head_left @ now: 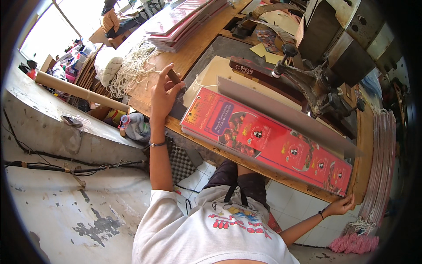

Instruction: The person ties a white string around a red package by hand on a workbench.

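Note:
A stack of long red printed cards (272, 143) lies slantwise on the wooden workbench in front of me, with metal eyelets at its left end. Along its far side a grey sheet (281, 110) stands up at an angle. My left hand (163, 97) is raised beyond the stack's left end, thumb and fingers closed around a short dark brown stick (174, 76). By the stack's near right corner is my right hand (342, 205), its fingers curled together at the bench edge. Whatever they hold, if anything, is too small to make out.
A heavy metal press (307, 79) stands at the back of the bench (362, 145). More stacked cards (178, 26) and white cords (136, 66) lie at the far left. Bundled corded cards (381, 158) hang at the right. A person (112, 20) sits far off.

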